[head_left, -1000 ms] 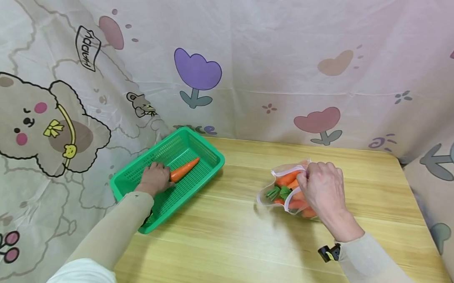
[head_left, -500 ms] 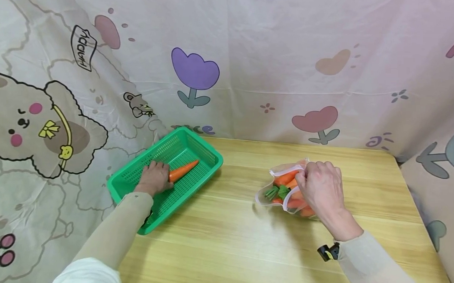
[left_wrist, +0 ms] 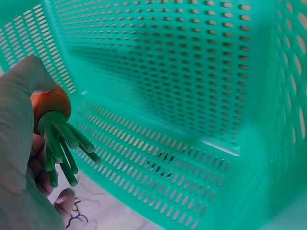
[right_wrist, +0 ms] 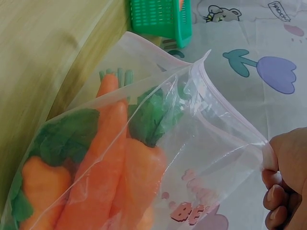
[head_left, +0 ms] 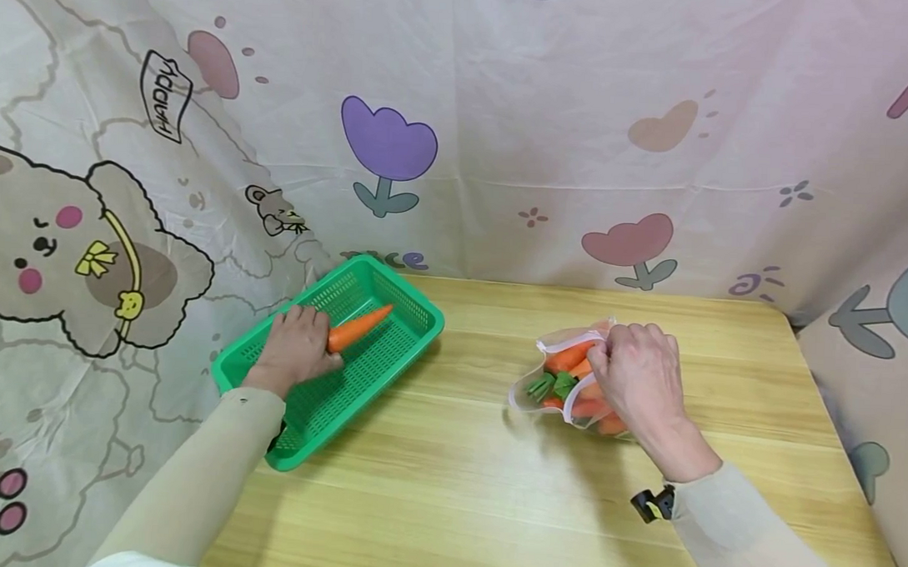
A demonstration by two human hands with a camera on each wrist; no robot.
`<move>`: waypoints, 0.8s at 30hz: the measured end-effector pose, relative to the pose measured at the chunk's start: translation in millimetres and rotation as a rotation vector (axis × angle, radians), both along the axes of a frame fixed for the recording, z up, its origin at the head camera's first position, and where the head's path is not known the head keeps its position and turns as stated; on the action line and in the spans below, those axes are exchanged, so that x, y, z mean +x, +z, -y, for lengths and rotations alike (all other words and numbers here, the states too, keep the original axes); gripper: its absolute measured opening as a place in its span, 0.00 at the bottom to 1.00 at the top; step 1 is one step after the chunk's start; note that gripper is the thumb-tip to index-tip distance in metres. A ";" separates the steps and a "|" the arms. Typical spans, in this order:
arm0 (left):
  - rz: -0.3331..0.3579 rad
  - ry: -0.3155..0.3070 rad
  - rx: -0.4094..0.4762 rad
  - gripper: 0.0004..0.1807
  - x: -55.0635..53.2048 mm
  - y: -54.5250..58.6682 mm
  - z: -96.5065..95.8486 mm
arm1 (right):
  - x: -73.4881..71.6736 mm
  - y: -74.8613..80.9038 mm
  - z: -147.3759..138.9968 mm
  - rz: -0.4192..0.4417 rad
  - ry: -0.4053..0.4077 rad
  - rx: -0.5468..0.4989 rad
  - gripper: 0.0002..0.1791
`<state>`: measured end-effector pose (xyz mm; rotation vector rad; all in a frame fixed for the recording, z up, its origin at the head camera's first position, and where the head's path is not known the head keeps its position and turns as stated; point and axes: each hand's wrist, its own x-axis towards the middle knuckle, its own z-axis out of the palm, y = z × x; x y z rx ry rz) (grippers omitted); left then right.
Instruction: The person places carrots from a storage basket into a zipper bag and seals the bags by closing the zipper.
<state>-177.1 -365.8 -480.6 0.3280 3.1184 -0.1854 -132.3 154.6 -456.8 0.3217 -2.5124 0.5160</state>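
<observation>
My left hand grips an orange carrot by its thick end, over the green perforated basket. The left wrist view shows the cut green stems of this carrot poking out past the thumb. On the right, my right hand pinches the rim of a clear zip bag, whose mouth gapes toward the basket. Inside the bag lie several orange carrots, some with green leaves. The right fingertips are hidden in the head view but show at the bag's edge in the right wrist view.
A wooden table lies under the basket and bag, with bare wood between them. Printed cloth hangs behind and along the left side, close to the basket. A black device is worn on my right wrist.
My left hand has lifted the carrot off the basket floor and shifted slightly left and up with it. My right hand and the bag have stayed nearly still.
</observation>
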 end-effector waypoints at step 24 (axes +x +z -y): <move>-0.143 -0.189 0.093 0.23 24.8 76.2 -64.7 | -1.7 3.4 1.4 -0.029 0.009 0.000 0.14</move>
